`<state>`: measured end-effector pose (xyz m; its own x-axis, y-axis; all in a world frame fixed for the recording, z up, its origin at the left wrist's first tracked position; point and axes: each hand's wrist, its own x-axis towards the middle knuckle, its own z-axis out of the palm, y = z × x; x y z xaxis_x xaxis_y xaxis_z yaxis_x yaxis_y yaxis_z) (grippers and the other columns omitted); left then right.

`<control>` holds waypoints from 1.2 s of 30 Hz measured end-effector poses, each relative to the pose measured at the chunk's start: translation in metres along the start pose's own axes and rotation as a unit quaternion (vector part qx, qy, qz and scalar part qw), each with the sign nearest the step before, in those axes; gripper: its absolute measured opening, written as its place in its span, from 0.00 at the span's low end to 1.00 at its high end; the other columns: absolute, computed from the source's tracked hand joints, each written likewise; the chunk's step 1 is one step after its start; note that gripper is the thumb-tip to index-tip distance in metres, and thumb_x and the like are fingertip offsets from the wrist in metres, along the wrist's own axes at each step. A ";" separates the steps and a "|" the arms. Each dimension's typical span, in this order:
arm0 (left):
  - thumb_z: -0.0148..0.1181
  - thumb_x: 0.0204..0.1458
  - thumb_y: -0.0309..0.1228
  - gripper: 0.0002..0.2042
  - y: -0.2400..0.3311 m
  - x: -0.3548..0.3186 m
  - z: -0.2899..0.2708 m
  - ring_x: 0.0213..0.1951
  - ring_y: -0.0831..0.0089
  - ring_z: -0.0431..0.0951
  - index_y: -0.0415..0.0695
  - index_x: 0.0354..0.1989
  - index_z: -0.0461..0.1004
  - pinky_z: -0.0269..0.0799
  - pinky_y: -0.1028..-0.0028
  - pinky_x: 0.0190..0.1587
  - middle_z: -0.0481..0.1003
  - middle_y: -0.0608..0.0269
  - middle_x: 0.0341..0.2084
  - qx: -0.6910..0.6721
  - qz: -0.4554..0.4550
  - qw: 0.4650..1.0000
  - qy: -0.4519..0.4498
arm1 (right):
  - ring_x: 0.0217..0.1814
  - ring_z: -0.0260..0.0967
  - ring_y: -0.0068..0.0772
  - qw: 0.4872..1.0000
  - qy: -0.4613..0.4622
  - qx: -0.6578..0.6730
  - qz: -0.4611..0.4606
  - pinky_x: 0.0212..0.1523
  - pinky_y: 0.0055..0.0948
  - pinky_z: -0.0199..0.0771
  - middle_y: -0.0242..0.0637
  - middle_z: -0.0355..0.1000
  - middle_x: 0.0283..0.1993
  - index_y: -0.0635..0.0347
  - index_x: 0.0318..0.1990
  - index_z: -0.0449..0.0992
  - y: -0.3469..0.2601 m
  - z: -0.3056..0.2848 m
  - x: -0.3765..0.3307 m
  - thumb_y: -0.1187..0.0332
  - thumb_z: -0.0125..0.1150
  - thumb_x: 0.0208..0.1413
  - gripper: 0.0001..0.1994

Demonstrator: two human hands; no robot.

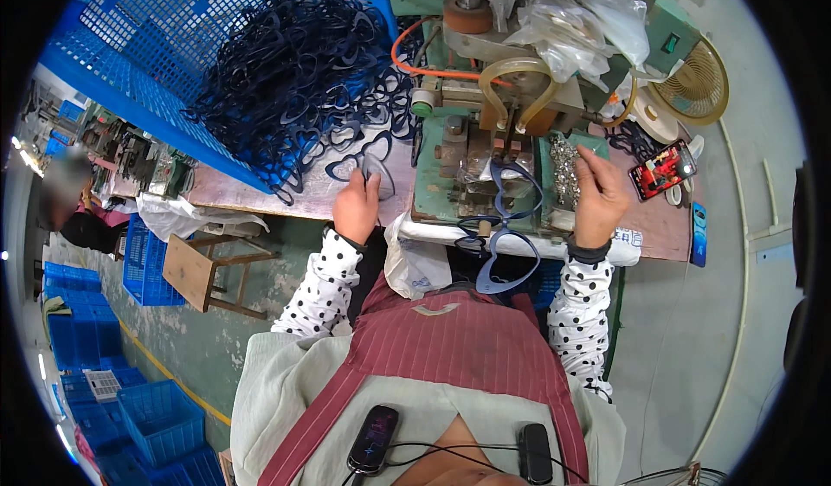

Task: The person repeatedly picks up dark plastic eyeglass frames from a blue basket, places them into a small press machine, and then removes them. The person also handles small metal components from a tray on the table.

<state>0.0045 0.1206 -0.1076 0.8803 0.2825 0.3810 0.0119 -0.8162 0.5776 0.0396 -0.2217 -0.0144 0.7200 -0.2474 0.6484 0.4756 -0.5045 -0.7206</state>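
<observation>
My left hand (355, 210) is closed on a dark blue eyeglass frame (386, 180) at the table edge, beside a heap of similar frames. My right hand (599, 199) has thumb and fingers pinched together above small shiny metal parts (564, 173) in a tray on the machine's right side. Anything between those fingertips is too small to make out. Another blue eyeglass frame (499, 259) sits upright at the middle of the green bench machine (443, 193), under its two yellowish tubes, its lower rim hanging past the front edge.
At the upper left a large blue plastic basket (138, 96) leans, full of dark blue frames (294, 62). A phone (663, 171) lies right of the machine, near a fan (697, 79). To the left stand a wooden stool (189, 271), blue crates (160, 421) and another person (82, 226).
</observation>
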 end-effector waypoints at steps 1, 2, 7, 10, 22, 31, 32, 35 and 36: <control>0.53 0.60 0.38 0.13 0.024 0.008 -0.015 0.25 0.42 0.75 0.38 0.35 0.68 0.68 0.53 0.26 0.75 0.43 0.21 -0.050 0.008 0.999 -0.017 | 0.41 0.70 0.32 1.000 -0.009 -0.006 -0.005 0.44 0.27 0.70 0.38 0.77 0.35 0.60 0.39 0.83 -0.004 0.002 -0.001 0.79 0.65 0.48 0.10; 0.53 0.60 0.35 0.10 0.049 0.015 -0.028 0.25 0.46 0.76 0.38 0.36 0.69 0.70 0.57 0.28 0.76 0.45 0.24 -0.111 0.063 0.992 -0.006 | 0.42 0.69 0.32 1.000 -0.024 0.005 -0.017 0.45 0.27 0.69 0.38 0.77 0.36 0.60 0.39 0.83 -0.010 0.007 -0.003 0.79 0.65 0.47 0.10; 0.53 0.59 0.24 0.06 0.139 0.039 -0.069 0.29 0.61 0.79 0.38 0.41 0.74 0.72 0.72 0.34 0.77 0.54 0.31 -0.239 0.229 0.943 0.013 | 0.41 0.68 0.34 0.989 -0.095 0.085 0.080 0.46 0.30 0.68 0.36 0.74 0.36 0.59 0.42 0.80 -0.040 0.036 -0.014 0.75 0.67 0.44 0.14; 0.52 0.59 0.23 0.06 0.166 0.059 -0.070 0.32 0.73 0.80 0.36 0.42 0.73 0.73 0.76 0.35 0.78 0.57 0.31 -0.352 0.158 0.922 0.024 | 0.42 0.70 0.35 0.986 -0.110 0.092 0.089 0.48 0.32 0.65 0.37 0.74 0.37 0.61 0.45 0.72 -0.040 0.051 -0.020 0.74 0.67 0.44 0.18; 0.52 0.59 0.22 0.05 0.170 0.059 -0.062 0.34 0.72 0.81 0.34 0.40 0.72 0.75 0.76 0.36 0.78 0.57 0.34 -0.411 0.133 0.901 0.034 | 0.42 0.73 0.26 0.935 0.021 0.333 0.117 0.47 0.25 0.71 0.41 0.74 0.41 0.65 0.50 0.65 -0.032 0.084 -0.037 0.79 0.66 0.50 0.20; 0.59 0.50 0.24 0.16 0.158 0.006 -0.014 0.48 0.59 0.78 0.37 0.49 0.74 0.73 0.58 0.54 0.76 0.50 0.47 -0.193 0.594 0.778 -0.069 | 0.39 0.73 0.36 0.992 0.053 -0.116 -0.005 0.44 0.34 0.71 0.39 0.77 0.37 0.61 0.43 0.75 0.032 0.024 -0.002 0.74 0.67 0.46 0.14; 0.59 0.50 0.24 0.16 0.158 0.006 -0.011 0.48 0.59 0.78 0.37 0.49 0.73 0.73 0.58 0.54 0.76 0.50 0.48 -0.211 0.590 0.776 -0.073 | 0.38 0.73 0.38 0.980 0.050 -0.193 0.013 0.43 0.34 0.71 0.39 0.77 0.36 0.60 0.41 0.76 0.061 0.009 -0.006 0.73 0.66 0.47 0.13; 0.60 0.50 0.24 0.17 0.156 0.008 -0.006 0.48 0.60 0.78 0.37 0.50 0.73 0.73 0.58 0.55 0.76 0.50 0.48 -0.236 0.581 0.775 -0.075 | 0.36 0.74 0.40 0.969 -0.085 -0.202 0.113 0.39 0.35 0.71 0.39 0.77 0.33 0.58 0.40 0.77 0.123 -0.035 -0.021 0.70 0.65 0.48 0.11; 0.60 0.50 0.24 0.17 0.156 0.007 -0.007 0.48 0.60 0.78 0.37 0.50 0.73 0.73 0.58 0.55 0.76 0.50 0.48 -0.231 0.583 0.776 -0.074 | 0.35 0.74 0.40 0.969 -0.107 -0.162 0.154 0.38 0.37 0.72 0.40 0.76 0.31 0.60 0.40 0.77 0.132 -0.042 -0.024 0.70 0.65 0.48 0.11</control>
<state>0.0097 -0.0013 -0.0097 0.2105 -0.6010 0.7710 -0.9740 -0.1967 0.1126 0.0639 -0.3175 -0.1144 0.9073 -0.2672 0.3246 0.0634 -0.6763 -0.7339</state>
